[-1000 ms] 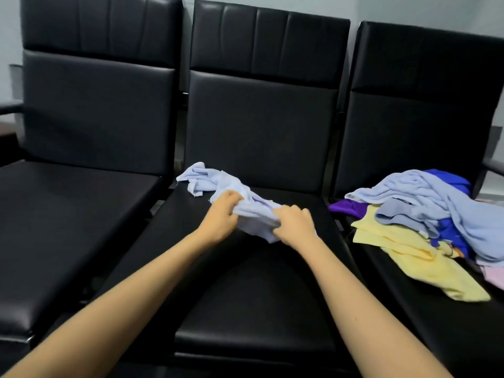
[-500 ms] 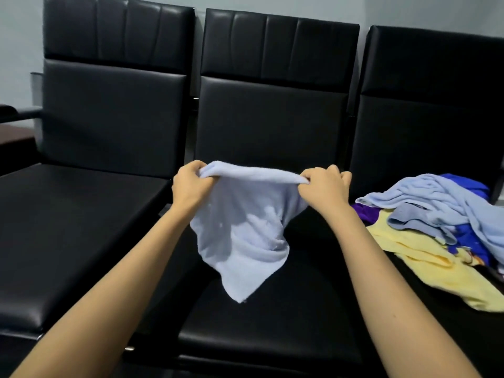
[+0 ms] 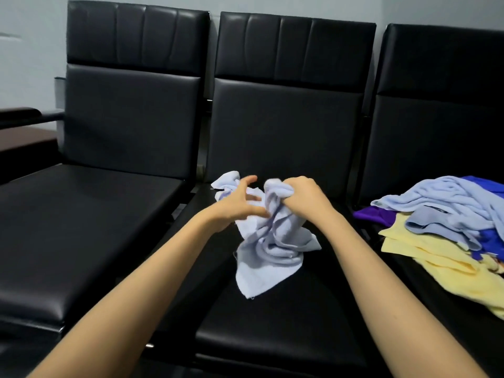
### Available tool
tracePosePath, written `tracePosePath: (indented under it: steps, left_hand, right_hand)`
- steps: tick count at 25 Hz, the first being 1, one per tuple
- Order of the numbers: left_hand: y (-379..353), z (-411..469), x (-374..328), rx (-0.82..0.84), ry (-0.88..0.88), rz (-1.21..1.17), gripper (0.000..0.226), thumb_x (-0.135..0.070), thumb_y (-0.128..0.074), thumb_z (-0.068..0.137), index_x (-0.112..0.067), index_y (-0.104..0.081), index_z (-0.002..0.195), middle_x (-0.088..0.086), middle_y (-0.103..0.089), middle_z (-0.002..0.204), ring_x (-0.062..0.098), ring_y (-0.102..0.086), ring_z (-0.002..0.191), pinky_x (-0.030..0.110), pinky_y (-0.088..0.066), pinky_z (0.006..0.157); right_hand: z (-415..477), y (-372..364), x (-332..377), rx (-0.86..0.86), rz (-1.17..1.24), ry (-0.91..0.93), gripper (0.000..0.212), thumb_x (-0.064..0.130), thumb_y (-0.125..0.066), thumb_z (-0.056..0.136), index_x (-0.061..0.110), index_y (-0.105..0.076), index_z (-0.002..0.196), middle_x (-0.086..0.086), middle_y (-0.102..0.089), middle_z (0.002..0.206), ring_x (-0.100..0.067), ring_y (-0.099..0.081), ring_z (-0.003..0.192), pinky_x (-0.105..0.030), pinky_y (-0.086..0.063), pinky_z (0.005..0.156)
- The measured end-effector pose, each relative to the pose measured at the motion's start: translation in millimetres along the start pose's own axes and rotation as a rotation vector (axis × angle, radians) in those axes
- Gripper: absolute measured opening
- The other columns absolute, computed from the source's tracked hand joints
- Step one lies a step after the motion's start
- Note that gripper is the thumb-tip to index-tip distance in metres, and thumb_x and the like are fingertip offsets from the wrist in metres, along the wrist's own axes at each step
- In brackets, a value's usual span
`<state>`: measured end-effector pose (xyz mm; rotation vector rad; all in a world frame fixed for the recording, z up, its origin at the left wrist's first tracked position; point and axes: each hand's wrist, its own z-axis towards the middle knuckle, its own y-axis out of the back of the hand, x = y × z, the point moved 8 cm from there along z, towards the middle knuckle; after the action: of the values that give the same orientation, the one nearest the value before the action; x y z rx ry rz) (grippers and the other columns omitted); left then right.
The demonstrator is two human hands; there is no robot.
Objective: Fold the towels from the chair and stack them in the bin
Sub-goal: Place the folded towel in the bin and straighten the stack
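The right hand (image 3: 302,199) is gripping the bunched top of the pale blue towel (image 3: 270,257) in a closed fist, while the left hand (image 3: 237,205) is touching it with fingers spread. The towel is hanging crumpled onto the middle chair (image 3: 272,323) of 3; a pile of towels (image 3: 447,197) is lying on the right chair (image 3: 436,132).

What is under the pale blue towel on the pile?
A yellow towel, a royal blue cloth and a purple cloth show beneath it; anything deeper is covered.

Pale blue towel (image 3: 268,249) soft matt terry cloth; chairs (image 3: 272,317) glossy black leatherette.
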<state>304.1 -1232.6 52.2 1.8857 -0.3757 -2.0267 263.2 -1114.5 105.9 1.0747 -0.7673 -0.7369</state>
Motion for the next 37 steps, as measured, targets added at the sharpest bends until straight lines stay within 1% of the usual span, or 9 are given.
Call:
tracePosePath:
  steps: [3, 8, 15, 18, 20, 26, 29, 34, 37]
  left_hand:
    - [-42.0, -5.5, 27.5, 0.226, 0.019, 0.331, 0.077, -0.05, -0.08, 0.062, -0.021, -0.05, 0.127, -0.003, -0.058, 0.117, 0.012, -0.056, 0.108, 0.025, -0.049, 0.087]
    - [10.0, -3.3, 30.3, -0.161, 0.127, 0.204, 0.014, -0.024, -0.057, 0.078, -0.017, -0.054, 0.066, -0.003, -0.052, 0.065, 0.009, -0.048, 0.059, 0.017, -0.039, 0.055]
    - [61.2, -12.0, -7.9, -0.465, -0.031, -0.052, 0.016, -0.02, -0.051, 0.088, -0.006, -0.059, 0.086, 0.002, -0.056, 0.07, 0.02, -0.051, 0.058, 0.02, -0.036, 0.044]
    - [40.9, -11.5, -4.9, -0.071, 0.051, 0.713, 0.035, -0.051, -0.068, 0.071, -0.023, -0.06, 0.09, -0.012, -0.057, 0.083, 0.013, -0.057, 0.078, 0.026, -0.045, 0.066]
    - [33.6, -13.1, 9.3, -0.066, 0.133, 1.063, 0.029, -0.043, -0.067, 0.073, -0.021, -0.053, 0.086, -0.009, -0.055, 0.082, 0.016, -0.053, 0.077, 0.027, -0.042, 0.066]
    - [43.2, -0.5, -1.8, -0.293, -0.066, -0.121, 0.019, 0.01, -0.034, 0.08, -0.006, -0.04, 0.074, 0.004, -0.038, 0.065, 0.017, -0.035, 0.052, 0.02, -0.03, 0.041]
    - [41.8, -1.8, -0.9, -0.349, -0.051, -0.211, 0.012, 0.0, -0.041, 0.082, -0.011, -0.044, 0.077, 0.005, -0.044, 0.07, 0.018, -0.041, 0.06, 0.023, -0.032, 0.046]
    - [11.9, 3.7, 24.8, 0.141, 0.049, 0.662, 0.028, -0.041, -0.057, 0.066, -0.015, -0.054, 0.076, 0.005, -0.055, 0.078, 0.023, -0.056, 0.072, 0.029, -0.043, 0.052]
    - [5.1, 4.4, 31.0, 0.023, 0.021, 0.78, 0.028, -0.035, -0.05, 0.081, -0.021, -0.042, 0.057, -0.002, -0.048, 0.066, 0.015, -0.048, 0.067, 0.025, -0.037, 0.06]
  right_hand:
    - [6.7, 13.1, -3.5, -0.019, 0.123, -0.094, 0.025, 0.022, -0.045, 0.091, 0.017, -0.045, 0.067, 0.006, -0.045, 0.064, -0.017, -0.053, 0.068, -0.024, -0.033, 0.055]
    - [-15.6, 15.0, -59.6, -0.162, 0.977, -0.469, 0.017, 0.022, -0.041, 0.094, 0.013, -0.057, 0.095, -0.006, -0.061, 0.098, -0.019, -0.056, 0.083, -0.029, -0.045, 0.07]
    - [-22.4, 28.1, -46.9, 0.018, 0.434, 0.023, 0.029, 0.031, -0.05, 0.092, 0.005, -0.06, 0.101, -0.01, -0.063, 0.096, -0.021, -0.057, 0.088, -0.035, -0.046, 0.077]
    - [-26.2, -7.4, -69.6, 0.31, -0.09, -0.015, 0.045, 0.056, -0.061, 0.074, 0.022, -0.056, 0.103, 0.005, -0.062, 0.101, -0.02, -0.056, 0.096, -0.035, -0.041, 0.078]
    - [-22.9, -10.7, -84.2, 0.182, -0.324, -0.116, 0.024, 0.038, -0.056, 0.082, 0.022, -0.057, 0.101, 0.004, -0.064, 0.105, -0.022, -0.056, 0.095, -0.03, -0.037, 0.072]
    - [-13.5, -6.6, -89.4, -0.025, 0.256, -0.248, 0.013, 0.018, -0.044, 0.089, 0.011, -0.054, 0.093, -0.009, -0.06, 0.093, -0.031, -0.06, 0.091, -0.028, -0.04, 0.064]
    - [-11.8, 1.8, -87.6, -0.077, 0.594, -0.194, 0.02, 0.024, -0.04, 0.092, 0.012, -0.054, 0.083, -0.002, -0.055, 0.077, -0.017, -0.053, 0.068, -0.024, -0.038, 0.049]
    - [-13.9, -16.7, -85.7, 0.163, -0.05, 0.0, 0.034, 0.049, -0.055, 0.07, 0.026, -0.041, 0.09, 0.009, -0.046, 0.081, -0.018, -0.049, 0.08, -0.029, -0.038, 0.062]
    - [-22.9, -14.5, -112.7, 0.085, -0.438, -0.13, 0.023, 0.02, -0.046, 0.087, 0.019, -0.055, 0.108, -0.002, -0.058, 0.11, -0.027, -0.048, 0.109, -0.034, -0.039, 0.079]
